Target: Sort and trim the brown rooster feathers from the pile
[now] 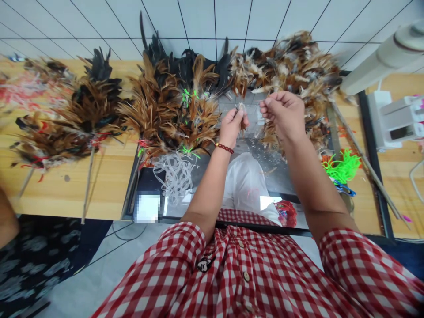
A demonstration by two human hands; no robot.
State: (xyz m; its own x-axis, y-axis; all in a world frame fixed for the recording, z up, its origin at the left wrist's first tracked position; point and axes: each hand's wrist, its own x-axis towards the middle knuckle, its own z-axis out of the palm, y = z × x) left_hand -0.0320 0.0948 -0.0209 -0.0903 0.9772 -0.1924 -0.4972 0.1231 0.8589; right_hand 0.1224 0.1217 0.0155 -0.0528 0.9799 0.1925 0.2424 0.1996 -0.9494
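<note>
Over the dark glossy work surface, my left hand, with a red bead bracelet at the wrist, pinches a small feather bunch; its pale quill end shows above the fingertips. A short distance to the right, my right hand has its thumb and fingers pressed together. Whatever it holds, if anything, is too small to make out. Behind both hands lies a heap of loose brown and white feathers. Left of them are brown and black feather bundles, some tied with bright green strips.
Clear plastic strips lie front left, green strips and blue-handled scissors at right. Red strips sit near the front edge. Finished-looking feather dusters on sticks lie left, beside another person's arm. A white cylinder stands right.
</note>
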